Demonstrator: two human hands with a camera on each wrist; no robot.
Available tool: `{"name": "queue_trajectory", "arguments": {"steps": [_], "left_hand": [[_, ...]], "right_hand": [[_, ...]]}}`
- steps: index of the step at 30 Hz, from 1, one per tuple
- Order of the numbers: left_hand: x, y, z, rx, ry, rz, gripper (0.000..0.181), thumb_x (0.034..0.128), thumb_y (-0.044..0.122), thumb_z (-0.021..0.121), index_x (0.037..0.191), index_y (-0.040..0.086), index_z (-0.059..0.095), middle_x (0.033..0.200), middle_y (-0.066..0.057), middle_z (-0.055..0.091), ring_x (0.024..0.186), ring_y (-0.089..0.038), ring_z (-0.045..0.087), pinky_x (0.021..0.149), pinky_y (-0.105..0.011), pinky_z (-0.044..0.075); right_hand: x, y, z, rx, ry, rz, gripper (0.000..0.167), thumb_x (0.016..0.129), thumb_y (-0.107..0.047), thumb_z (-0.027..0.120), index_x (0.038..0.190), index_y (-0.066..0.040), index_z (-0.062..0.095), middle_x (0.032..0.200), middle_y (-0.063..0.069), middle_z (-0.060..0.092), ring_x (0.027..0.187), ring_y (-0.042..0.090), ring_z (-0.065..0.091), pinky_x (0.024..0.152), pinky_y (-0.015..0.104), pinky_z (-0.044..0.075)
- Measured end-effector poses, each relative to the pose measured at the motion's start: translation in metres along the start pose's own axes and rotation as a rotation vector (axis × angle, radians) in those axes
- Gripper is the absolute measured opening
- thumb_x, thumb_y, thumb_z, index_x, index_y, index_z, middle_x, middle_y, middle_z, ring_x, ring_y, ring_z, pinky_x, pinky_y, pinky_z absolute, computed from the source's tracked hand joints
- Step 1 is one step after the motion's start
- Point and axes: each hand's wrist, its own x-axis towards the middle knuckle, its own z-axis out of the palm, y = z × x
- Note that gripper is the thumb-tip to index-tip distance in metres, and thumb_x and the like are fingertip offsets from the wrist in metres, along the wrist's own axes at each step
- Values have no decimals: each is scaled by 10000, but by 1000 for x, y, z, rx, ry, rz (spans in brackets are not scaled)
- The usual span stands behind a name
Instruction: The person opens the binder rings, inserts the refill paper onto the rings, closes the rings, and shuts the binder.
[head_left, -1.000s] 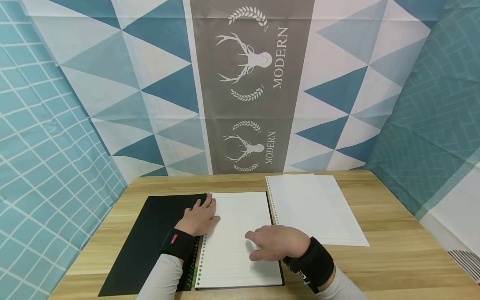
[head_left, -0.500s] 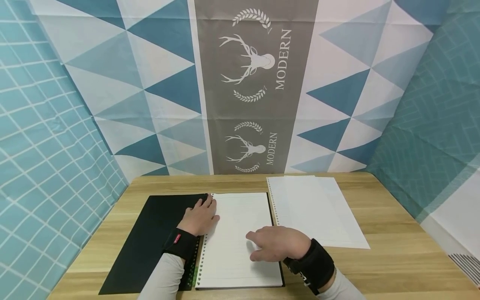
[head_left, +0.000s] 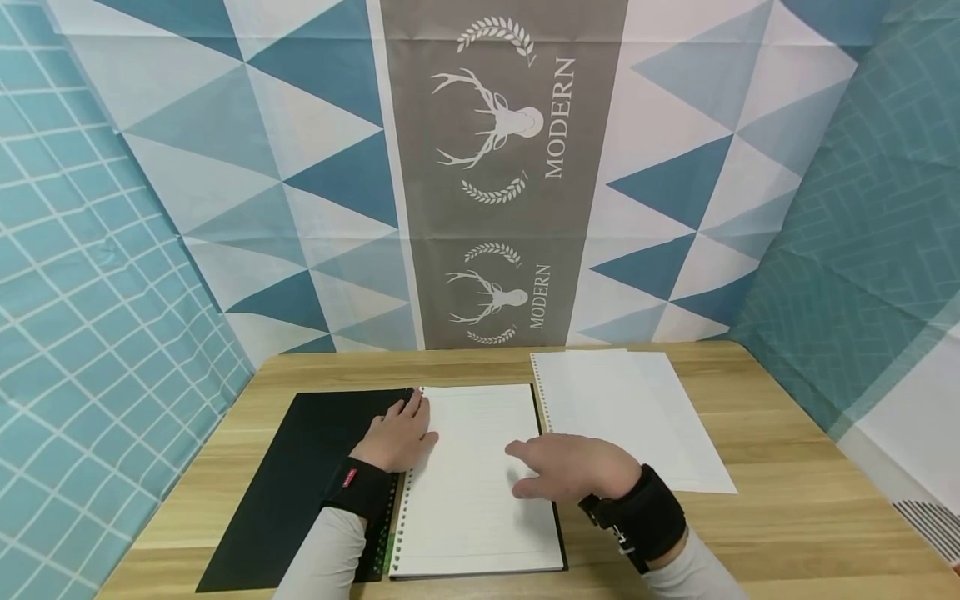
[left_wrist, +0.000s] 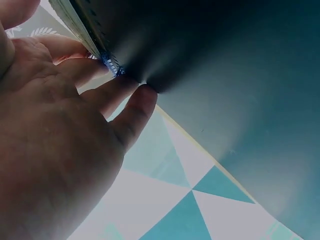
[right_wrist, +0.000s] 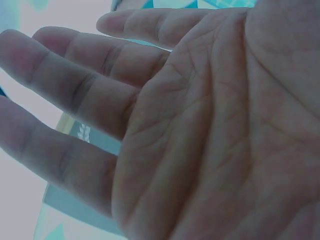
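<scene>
An open ring-bound notebook lies on the wooden table, its black cover point(head_left: 281, 492) folded out to the left and its lined white page point(head_left: 465, 533) on the right. Near the top of the binding my left hand point(head_left: 397, 437) rests across cover and page, with its fingertips against the black cover point(left_wrist: 240, 90) in the left wrist view. Over the right part of the page is my right hand point(head_left: 573, 467), holding nothing. In the right wrist view its fingers point(right_wrist: 105, 100) are spread and fairly straight. Whether it touches the paper I cannot tell.
Several loose punched sheets point(head_left: 637, 425) lie overlapped right of the notebook, partly behind my right hand. The wooden table point(head_left: 802, 517) ends at a patterned cloth backdrop point(head_left: 337, 167) at the back.
My right hand has shifted slightly right and away from me over the page. The left hand stays at the binding, and the notebook and sheets lie as before.
</scene>
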Motion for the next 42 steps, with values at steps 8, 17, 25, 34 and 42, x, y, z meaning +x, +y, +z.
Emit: {"name": "queue_trajectory", "arguments": {"steps": [8, 17, 25, 34, 42], "left_hand": [[1, -2, -2, -29, -21, 2, 713, 1063, 343, 526, 1598, -25, 231, 1690, -239, 159, 1537, -459, 249, 1210, -640, 260], [1, -3, -2, -48, -20, 20, 714, 1065, 332, 522, 1596, -38, 221, 1687, -247, 162, 1539, -461, 241, 1214, -637, 252], [1, -3, -2, -35, -22, 22, 722, 1069, 341, 514, 1597, -44, 207, 1687, -249, 162, 1544, -454, 233, 1220, -621, 256], [0, -5, 0, -31, -1, 16, 706, 1065, 354, 521, 1598, -15, 241, 1690, -236, 165, 1548, -448, 225, 1228, -606, 254], [-2, -2, -1, -24, -1, 4, 701, 1064, 352, 525, 1598, -8, 250, 1691, -238, 157, 1549, -451, 220, 1226, -617, 250]], "right_hand": [[-11, 17, -14, 82, 50, 6, 565, 1009, -320, 612, 1513, -107, 472, 1411, 75, 632, 1256, 178, 619, 1083, 422, 475], [-20, 86, -34, 126, 277, 172, 611, 1020, -392, 581, 1497, -31, 456, 1346, 251, 635, 1221, 385, 633, 944, 536, 531], [-38, 159, -31, 124, 410, 483, 700, 1024, -403, 514, 1429, 161, 419, 1300, 378, 560, 1091, 480, 611, 831, 529, 524], [-39, 185, -13, 163, 415, 612, 818, 913, -539, 658, 1269, 182, 504, 1012, 308, 575, 897, 447, 585, 702, 469, 495], [-34, 193, -3, 170, 410, 638, 963, 864, -476, 739, 1374, 240, 343, 1239, 498, 387, 1172, 688, 403, 891, 674, 472]]}}
